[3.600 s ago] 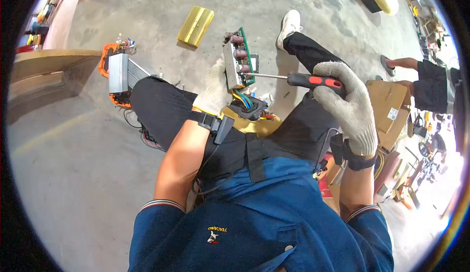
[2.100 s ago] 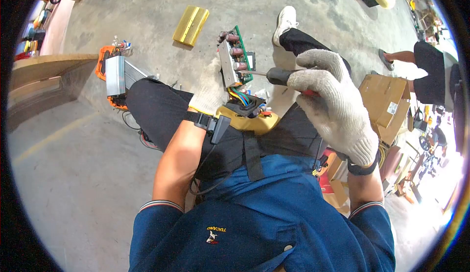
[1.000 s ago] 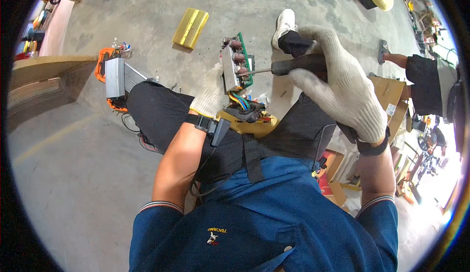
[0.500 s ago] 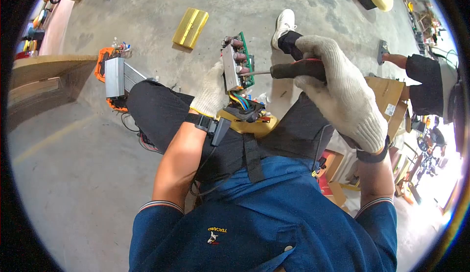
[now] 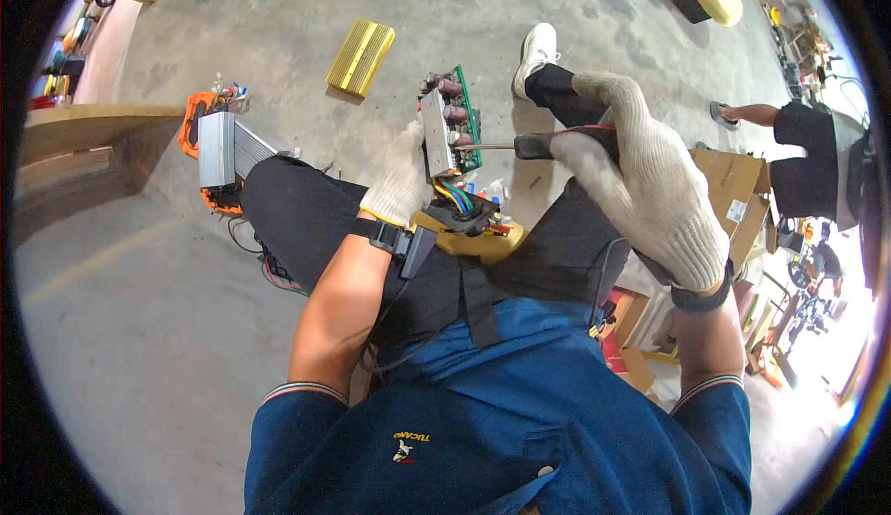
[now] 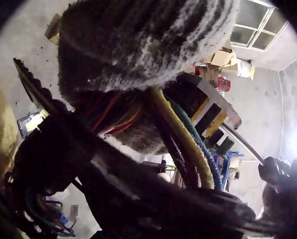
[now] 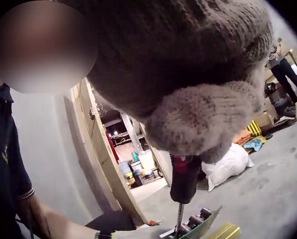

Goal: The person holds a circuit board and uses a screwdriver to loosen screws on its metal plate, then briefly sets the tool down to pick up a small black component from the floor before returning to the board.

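A green circuit board (image 5: 469,111) with several round capacitors and a pale metal side plate (image 5: 434,135) stands tilted between the legs. The gloved left hand (image 5: 399,176) grips it from the left side, its fingers partly hidden behind the plate. Yellow, blue and dark wires (image 6: 188,142) run out of its lower end. The gloved right hand (image 5: 650,181) holds a black and red screwdriver (image 5: 534,148), its shaft level and its tip at the board's lower part, beside the plate. In the right wrist view the screwdriver handle (image 7: 183,181) sticks out below the curled fingers.
A gold finned case (image 5: 360,57) lies on the floor ahead. At the left is a silver finned unit (image 5: 217,148) with orange ends. A yellow piece (image 5: 478,244) sits between the thighs. Cardboard boxes (image 5: 729,195) and another person's legs (image 5: 803,158) are at the right.
Since the first frame, the right hand has closed further round the handle and shifted about it. Over the last half second, hand and screwdriver have moved slightly down with the board. The left hand keeps its grip.
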`<act>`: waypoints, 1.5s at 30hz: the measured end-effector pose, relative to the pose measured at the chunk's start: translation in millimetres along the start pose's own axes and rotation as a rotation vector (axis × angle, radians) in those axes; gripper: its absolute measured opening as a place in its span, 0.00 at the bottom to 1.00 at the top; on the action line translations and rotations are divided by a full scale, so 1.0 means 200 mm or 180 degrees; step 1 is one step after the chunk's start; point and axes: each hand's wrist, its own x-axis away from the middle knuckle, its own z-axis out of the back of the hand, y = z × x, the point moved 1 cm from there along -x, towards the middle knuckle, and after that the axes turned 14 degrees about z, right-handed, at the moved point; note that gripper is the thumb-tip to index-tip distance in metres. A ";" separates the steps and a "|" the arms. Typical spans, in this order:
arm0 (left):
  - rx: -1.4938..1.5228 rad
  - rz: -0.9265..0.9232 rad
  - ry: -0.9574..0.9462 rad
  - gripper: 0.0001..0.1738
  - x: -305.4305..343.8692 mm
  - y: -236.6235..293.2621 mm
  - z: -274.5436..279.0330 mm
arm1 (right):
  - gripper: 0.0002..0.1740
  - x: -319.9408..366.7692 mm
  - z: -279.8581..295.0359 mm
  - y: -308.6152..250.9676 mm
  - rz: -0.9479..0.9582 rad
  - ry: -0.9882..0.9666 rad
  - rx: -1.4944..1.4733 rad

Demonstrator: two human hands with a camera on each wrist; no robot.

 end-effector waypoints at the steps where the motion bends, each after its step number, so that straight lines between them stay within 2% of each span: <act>1: -0.0042 0.0008 -0.0042 0.25 -0.02 0.00 0.02 | 0.28 0.00 0.00 0.00 0.0230 0.0054 -0.0026; 2: -0.0081 0.0013 -0.0084 0.24 -0.03 0.00 0.04 | 0.28 0.01 0.01 0.01 0.0233 0.0053 -0.0026; 3: -0.0077 0.0006 -0.0083 0.24 -0.02 0.01 0.01 | 0.29 0.02 0.01 0.02 0.0548 0.0043 0.0092; 4: -0.0135 0.0078 0.0126 0.24 0.00 0.02 -0.01 | 0.29 0.02 0.01 0.03 0.0865 0.0028 0.0208; 5: -0.0194 0.0152 0.0335 0.24 0.01 0.02 -0.03 | 0.29 0.02 0.00 0.02 0.0872 0.0021 0.0209; 7: -0.0132 0.0064 0.0179 0.24 0.00 0.02 -0.03 | 0.31 0.02 -0.02 0.01 0.0149 0.0028 -0.0168; 10: 0.0044 -0.0012 -0.0120 0.23 -0.01 0.02 0.00 | 0.32 0.00 -0.03 -0.01 -0.0133 0.0047 -0.0101; 11: 0.0174 -0.0021 -0.0249 0.22 -0.01 0.01 0.02 | 0.32 0.01 -0.01 -0.02 -0.0131 0.0052 -0.0101; 12: 0.0173 -0.0023 -0.0247 0.22 0.00 0.02 0.00 | 0.30 0.02 0.01 -0.03 0.0149 0.0005 -0.0124; 13: 0.0232 0.0085 -0.0015 0.21 0.02 0.02 -0.01 | 0.27 0.02 0.02 -0.03 0.0430 -0.0046 -0.0149; 14: 0.0296 0.0194 0.0218 0.21 0.03 0.02 -0.03 | 0.27 0.03 0.01 -0.03 0.0433 -0.0054 -0.0151; 17: 0.0306 0.0149 0.0243 0.21 0.03 0.03 -0.04 | 0.26 0.03 -0.01 -0.02 0.0570 -0.0020 0.0000; 19: 0.0252 0.0144 0.0213 0.21 0.05 0.04 -0.07 | 0.27 0.02 -0.02 -0.03 -0.0160 0.0002 -0.0013; 23: 0.0208 0.0060 0.0158 0.22 0.03 0.04 -0.06 | 0.27 0.03 -0.03 -0.01 -0.0058 0.0157 -0.0181; 25: 0.0300 0.0050 0.0094 0.22 0.02 0.04 -0.05 | 0.25 0.05 -0.01 0.00 0.0551 0.0199 -0.0106; 26: 0.0390 0.0039 0.0022 0.22 0.02 0.03 -0.05 | 0.25 0.05 -0.02 0.01 0.0557 0.0190 -0.0109; 29: 0.0163 0.0154 0.0328 0.22 0.03 0.04 -0.06 | 0.26 0.05 -0.04 0.02 0.0436 0.0219 -0.0006; 31: 0.0153 0.0183 0.0368 0.22 0.03 0.03 -0.06 | 0.28 0.04 -0.04 -0.01 -0.0182 0.0130 -0.0262; 35: 0.0301 0.0103 0.0306 0.21 0.03 0.03 -0.05 | 0.27 0.04 -0.03 -0.01 -0.0034 0.0242 -0.0317; 37: 0.0187 0.0016 0.0236 0.21 0.03 0.04 -0.06 | 0.25 0.04 -0.02 -0.01 0.0425 0.0274 -0.0190; 38: 0.0065 -0.0065 0.0156 0.22 0.03 0.05 -0.07 | 0.25 0.04 -0.03 0.00 0.0430 0.0265 -0.0192; 41: 0.0159 0.0065 0.0361 0.22 0.02 0.03 -0.06 | 0.25 0.04 -0.05 0.02 0.0428 0.0289 -0.0227; 43: 0.0108 0.0045 0.0259 0.22 0.02 0.04 -0.05 | 0.27 0.02 -0.05 -0.02 -0.0359 0.0205 -0.0272; 45: 0.0068 0.0010 0.0166 0.22 0.02 0.04 -0.06 | 0.27 0.03 -0.04 -0.01 -0.0145 0.0273 -0.0249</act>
